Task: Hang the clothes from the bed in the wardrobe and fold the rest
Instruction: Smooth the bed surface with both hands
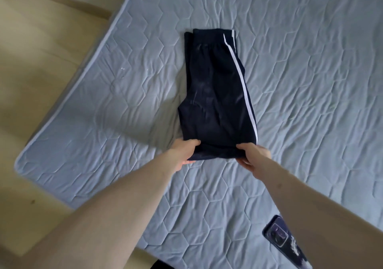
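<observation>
Open mattress [290,61] around; phone [284,239] lies near right forearm

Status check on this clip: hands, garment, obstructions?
Left hand and right hand grip near edge of navy trousers. Trousers folded lengthwise on mattress. Phone nearby, clear.

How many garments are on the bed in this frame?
1: dark trousers with a white side stripe, mid-mattress, near edge pinched by left hand and right hand. Others may lie off-frame.

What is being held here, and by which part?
Both hands hold the dark trousers at their near folded edge: the left hand grips the left corner, the right hand the right corner. The far end lies on the mattress.
</observation>
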### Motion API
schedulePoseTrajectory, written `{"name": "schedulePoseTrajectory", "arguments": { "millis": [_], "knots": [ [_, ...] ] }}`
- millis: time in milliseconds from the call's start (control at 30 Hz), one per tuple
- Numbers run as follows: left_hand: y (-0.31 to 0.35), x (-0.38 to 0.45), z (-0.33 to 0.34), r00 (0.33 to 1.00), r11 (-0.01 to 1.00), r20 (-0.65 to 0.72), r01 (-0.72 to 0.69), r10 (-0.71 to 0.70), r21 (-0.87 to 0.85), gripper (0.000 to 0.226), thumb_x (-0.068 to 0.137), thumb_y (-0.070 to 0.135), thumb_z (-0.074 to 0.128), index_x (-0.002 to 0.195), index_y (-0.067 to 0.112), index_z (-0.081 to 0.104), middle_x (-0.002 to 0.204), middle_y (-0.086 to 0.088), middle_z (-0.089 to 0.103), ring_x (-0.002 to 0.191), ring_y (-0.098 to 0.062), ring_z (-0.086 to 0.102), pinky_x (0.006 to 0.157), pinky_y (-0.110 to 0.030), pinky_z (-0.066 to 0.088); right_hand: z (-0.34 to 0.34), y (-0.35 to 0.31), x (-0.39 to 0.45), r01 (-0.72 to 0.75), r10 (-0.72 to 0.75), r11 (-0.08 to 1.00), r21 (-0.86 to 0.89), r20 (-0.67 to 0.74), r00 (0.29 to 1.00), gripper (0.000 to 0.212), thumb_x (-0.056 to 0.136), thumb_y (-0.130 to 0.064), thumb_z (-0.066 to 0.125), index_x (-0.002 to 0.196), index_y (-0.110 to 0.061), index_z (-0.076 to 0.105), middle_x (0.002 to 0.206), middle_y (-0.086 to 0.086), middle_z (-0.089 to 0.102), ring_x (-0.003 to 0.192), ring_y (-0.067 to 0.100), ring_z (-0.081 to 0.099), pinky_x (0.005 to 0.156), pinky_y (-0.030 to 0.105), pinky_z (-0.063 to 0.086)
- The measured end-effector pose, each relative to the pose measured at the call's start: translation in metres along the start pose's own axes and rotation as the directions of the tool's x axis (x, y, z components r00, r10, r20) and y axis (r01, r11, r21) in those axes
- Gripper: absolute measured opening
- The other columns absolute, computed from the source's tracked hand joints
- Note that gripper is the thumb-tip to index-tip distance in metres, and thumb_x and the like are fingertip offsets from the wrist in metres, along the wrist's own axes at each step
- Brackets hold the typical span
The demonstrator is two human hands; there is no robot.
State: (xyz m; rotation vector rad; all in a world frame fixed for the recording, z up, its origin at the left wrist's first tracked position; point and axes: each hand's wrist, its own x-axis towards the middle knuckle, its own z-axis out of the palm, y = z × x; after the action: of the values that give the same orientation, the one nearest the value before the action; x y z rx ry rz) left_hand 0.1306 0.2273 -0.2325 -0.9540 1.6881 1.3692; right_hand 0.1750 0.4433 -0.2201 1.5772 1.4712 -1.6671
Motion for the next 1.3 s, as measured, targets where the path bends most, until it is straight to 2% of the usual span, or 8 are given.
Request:
{"name": "schedulePoseTrajectory", "arguments": {
  "millis": [200,467,667,867,1000,1133,1200,1300],
  "knots": [
    [-0.082,-0.104,-0.027,0.979,0.97,0.025,0.195,-0.2,0.145,0.026,0.091,0.029,0.076,0.112,0.021,0.063,0.11,-0.002,0.071,0.1,-0.021,0.069,0.073,-0.035,0.062,-0.054,0.082,-0.085,-0.218,0.229,0.96,-0.173,0.047,0.972,0.022,0.084,-0.011,0.077,0.103,-0.004,0.067,0.085,0.011,0.067,0.071,0.023,0.067,0.066,0.034,0.063],
    [-0.151,-0.226,-0.043,0.89,0.867,0.101,0.399,-0.444,0.298,0.027,0.091,0.033,0.072,0.11,0.014,0.069,0.099,-0.01,0.079,0.092,-0.025,0.077,0.059,-0.028,0.057,-0.115,0.147,-0.184,-0.35,0.37,0.89,-0.291,0.014,0.929,0.022,0.082,-0.019,0.077,0.098,-0.006,0.069,0.071,0.007,0.077,0.057,0.016,0.073,0.048,0.023,0.053],
    [-0.059,-0.206,-0.041,0.945,0.951,0.114,0.302,-0.307,0.063,0.02,0.09,0.037,0.067,0.098,0.019,0.066,0.07,0.0,0.076,0.062,-0.015,0.075,0.064,-0.026,0.055,-0.089,0.057,-0.174,-0.195,0.201,0.973,-0.126,0.032,0.979,0.027,0.074,-0.033,0.082,0.09,-0.013,0.073,0.076,0.006,0.079,0.063,0.015,0.076,0.046,0.021,0.052],
    [0.053,-0.144,-0.031,0.984,0.989,0.109,0.143,-0.139,-0.029,0.028,0.093,0.044,0.057,0.101,0.02,0.068,0.077,0.002,0.079,0.063,-0.013,0.075,0.06,-0.027,0.053,-0.03,-0.045,-0.124,-0.034,0.035,0.999,-0.03,0.051,0.998,0.024,0.081,-0.036,0.077,0.092,-0.016,0.069,0.067,0.002,0.076,0.05,0.012,0.071,0.044,0.021,0.052],
    [0.081,-0.095,-0.027,0.998,1.0,0.051,0.021,-0.021,0.0,0.045,0.095,0.057,0.055,0.103,0.015,0.068,0.103,-0.004,0.077,0.087,-0.019,0.074,0.066,-0.033,0.056,-0.001,-0.074,-0.089,0.075,-0.075,0.997,-0.006,0.039,0.996,0.036,0.085,-0.046,0.077,0.091,-0.012,0.065,0.087,0.005,0.075,0.064,0.014,0.073,0.049,0.025,0.058],
    [0.053,-0.053,-0.028,0.966,0.932,-0.161,-0.141,0.204,0.334,0.056,0.085,0.058,0.064,0.112,0.01,0.072,0.119,-0.016,0.071,0.108,-0.034,0.067,0.095,-0.045,0.055,0.008,-0.049,-0.058,0.219,-0.28,0.868,-0.446,-0.075,0.957,0.053,0.08,-0.052,0.076,0.12,-0.019,0.064,0.117,0.001,0.07,0.103,0.024,0.07,0.089,0.033,0.056],
    [0.028,-0.046,-0.03,0.975,0.927,-0.171,-0.072,0.143,0.369,0.079,0.069,0.063,0.071,0.129,0.011,0.066,0.127,-0.008,0.068,0.113,-0.032,0.065,0.097,-0.04,0.053,0.005,-0.024,-0.045,0.233,-0.322,0.778,-0.584,-0.052,0.945,0.081,0.078,-0.055,0.077,0.144,-0.02,0.048,0.134,0.001,0.061,0.121,0.026,0.062,0.099,0.035,0.05],
    [-0.005,-0.033,-0.029,0.993,0.966,-0.116,0.009,0.022,0.26,0.106,0.05,0.068,0.081,0.139,0.015,0.059,0.131,-0.002,0.067,0.116,-0.026,0.065,0.104,-0.043,0.052,0.002,0.011,-0.029,0.181,-0.23,0.814,-0.552,-0.02,0.973,0.089,0.073,-0.062,0.079,0.144,-0.023,0.043,0.13,-0.002,0.06,0.115,0.025,0.062,0.097,0.042,0.053]
  ]
}}
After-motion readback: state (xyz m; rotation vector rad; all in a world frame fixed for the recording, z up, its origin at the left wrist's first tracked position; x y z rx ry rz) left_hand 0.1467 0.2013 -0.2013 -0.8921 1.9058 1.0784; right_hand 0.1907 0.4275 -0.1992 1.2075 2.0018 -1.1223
